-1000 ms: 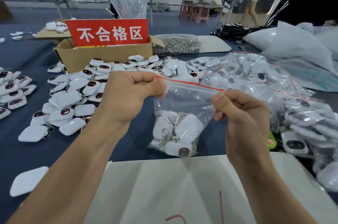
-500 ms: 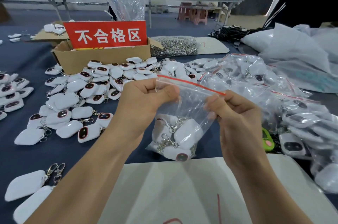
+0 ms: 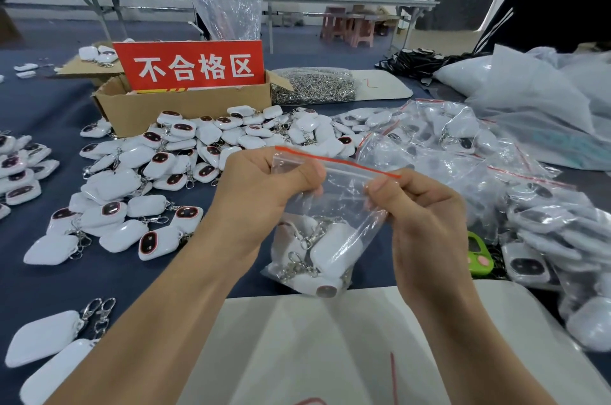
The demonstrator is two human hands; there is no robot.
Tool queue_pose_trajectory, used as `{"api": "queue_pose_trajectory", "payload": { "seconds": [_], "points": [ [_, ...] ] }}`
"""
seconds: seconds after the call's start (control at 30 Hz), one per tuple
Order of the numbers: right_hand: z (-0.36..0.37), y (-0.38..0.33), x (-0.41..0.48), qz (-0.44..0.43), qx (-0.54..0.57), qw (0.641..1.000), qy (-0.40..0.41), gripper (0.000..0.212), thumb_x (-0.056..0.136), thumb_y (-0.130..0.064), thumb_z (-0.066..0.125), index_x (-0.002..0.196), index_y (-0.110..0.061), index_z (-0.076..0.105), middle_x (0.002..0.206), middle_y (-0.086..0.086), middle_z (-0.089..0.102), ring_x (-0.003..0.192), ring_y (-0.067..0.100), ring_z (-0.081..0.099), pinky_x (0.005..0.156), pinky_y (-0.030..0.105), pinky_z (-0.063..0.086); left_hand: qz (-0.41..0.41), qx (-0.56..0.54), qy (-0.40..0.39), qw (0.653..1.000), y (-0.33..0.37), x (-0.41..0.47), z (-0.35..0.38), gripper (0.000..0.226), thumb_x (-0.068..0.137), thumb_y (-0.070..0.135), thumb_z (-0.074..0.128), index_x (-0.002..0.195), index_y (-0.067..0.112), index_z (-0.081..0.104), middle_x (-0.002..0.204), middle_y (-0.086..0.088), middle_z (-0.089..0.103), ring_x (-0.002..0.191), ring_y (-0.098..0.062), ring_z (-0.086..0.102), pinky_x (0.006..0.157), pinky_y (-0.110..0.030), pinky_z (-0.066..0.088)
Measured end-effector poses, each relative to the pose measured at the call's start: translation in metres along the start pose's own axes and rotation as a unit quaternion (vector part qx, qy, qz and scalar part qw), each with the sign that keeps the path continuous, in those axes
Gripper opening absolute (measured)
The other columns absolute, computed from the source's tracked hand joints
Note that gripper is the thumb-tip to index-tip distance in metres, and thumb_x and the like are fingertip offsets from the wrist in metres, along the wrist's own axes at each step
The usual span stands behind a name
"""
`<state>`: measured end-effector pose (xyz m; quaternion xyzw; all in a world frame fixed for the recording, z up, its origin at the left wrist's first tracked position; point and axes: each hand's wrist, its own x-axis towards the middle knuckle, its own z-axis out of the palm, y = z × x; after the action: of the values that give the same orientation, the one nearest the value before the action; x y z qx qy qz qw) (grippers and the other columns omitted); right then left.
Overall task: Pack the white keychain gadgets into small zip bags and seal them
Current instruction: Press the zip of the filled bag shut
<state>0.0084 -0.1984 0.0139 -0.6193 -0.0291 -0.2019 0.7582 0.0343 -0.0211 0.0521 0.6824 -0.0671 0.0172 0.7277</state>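
From the head view, I hold one small zip bag up in the air between both hands, above the near edge of the white sheet in front of me, so that its load hangs free and the mouth stays on top. My left hand is clamped on the bag's left upper corner, thumb and fingers pinching the plastic just below the red strip. My right hand pinches the right end of that same closure line, thumb on the near side. Held at both ends like this, the zip track is stretched fairly straight, which I judge is what lets it be pressed together along its length; whether it is already shut I cannot tell through the clear film. The white keychain gadgets and their metal clasps lie bunched at the bottom of the bag, well below my fingers, so nothing gets in the way of the seal. The loose gadgets are heaped on the blue table on my left, within easy reach for filling, and the filled bags pile up on my right, where a finished one can be dropped. Behind the loose heap stands a cardboard box with a red sign, set apart from the rest.
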Motion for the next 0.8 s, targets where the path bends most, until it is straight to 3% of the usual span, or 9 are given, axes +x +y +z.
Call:
{"api": "queue_pose_trajectory", "payload": {
  "seconds": [0.13,0.23,0.37,0.47,0.53,0.7,0.8],
  "points": [
    [0.004,-0.002,-0.002,-0.015,-0.004,1.0,-0.02,0.007,0.084,-0.014,0.075,0.08,-0.012,0.08,0.077,0.008,0.077,0.072,0.018,0.067,0.072,0.028,0.055,-0.032,-0.015,-0.008,0.999,0.0,-0.005,0.006,0.024,0.067,0.026,0.084,0.082,0.007,0.081,0.084,-0.015,0.078,0.076,-0.025,0.075,0.067,-0.032,0.06],
    [0.008,-0.003,-0.005,-0.027,-0.009,0.999,-0.025,0.009,0.088,-0.007,0.073,0.086,-0.009,0.081,0.08,0.011,0.079,0.075,0.017,0.071,0.073,0.026,0.057,-0.043,-0.002,-0.017,0.999,-0.003,-0.006,0.01,0.009,0.077,0.02,0.085,0.077,0.011,0.081,0.081,-0.014,0.078,0.074,-0.025,0.074,0.067,-0.036,0.057],
    [0.009,-0.004,-0.006,-0.028,-0.009,0.999,-0.027,0.008,0.091,0.001,0.072,0.09,-0.001,0.079,0.085,0.016,0.079,0.082,0.028,0.074,0.08,0.038,0.059,-0.032,-0.024,-0.029,0.999,0.0,-0.009,0.012,0.014,0.072,0.023,0.087,0.08,0.013,0.082,0.082,-0.013,0.077,0.075,-0.024,0.071,0.076,-0.044,0.054],
    [0.011,-0.005,-0.007,-0.028,-0.007,0.999,-0.024,0.009,0.091,0.005,0.07,0.085,0.002,0.077,0.081,0.02,0.077,0.076,0.024,0.07,0.076,0.032,0.056,-0.006,-0.032,-0.026,0.999,0.0,-0.01,0.014,0.002,0.08,0.009,0.081,0.079,0.01,0.082,0.081,-0.013,0.078,0.075,-0.021,0.072,0.072,-0.033,0.059],
    [0.011,-0.005,-0.007,-0.026,-0.004,0.999,-0.023,0.008,0.09,0.005,0.071,0.084,0.004,0.076,0.081,0.024,0.075,0.075,0.025,0.069,0.075,0.033,0.055,-0.003,-0.04,-0.027,0.999,0.001,-0.012,0.016,0.008,0.08,0.004,0.079,0.078,0.01,0.082,0.08,-0.013,0.078,0.073,-0.018,0.074,0.063,-0.026,0.058],
    [0.009,-0.006,-0.007,-0.029,-0.009,0.999,-0.017,0.007,0.088,0.004,0.073,0.081,0.003,0.076,0.079,0.025,0.074,0.075,0.029,0.068,0.075,0.036,0.053,-0.001,-0.067,-0.024,0.997,0.004,-0.013,0.018,0.01,0.064,0.021,0.082,0.07,0.013,0.078,0.07,-0.009,0.074,0.064,-0.014,0.07,0.059,-0.02,0.054],
    [0.011,-0.006,-0.009,-0.035,-0.006,0.999,-0.02,0.006,0.085,-0.004,0.074,0.084,-0.001,0.079,0.08,0.02,0.077,0.076,0.028,0.071,0.075,0.035,0.055,0.004,-0.067,-0.023,0.998,0.002,-0.014,0.02,0.014,0.079,0.004,0.078,0.068,0.012,0.076,0.074,-0.014,0.074,0.07,-0.017,0.07,0.063,-0.02,0.054]
  ]
}}
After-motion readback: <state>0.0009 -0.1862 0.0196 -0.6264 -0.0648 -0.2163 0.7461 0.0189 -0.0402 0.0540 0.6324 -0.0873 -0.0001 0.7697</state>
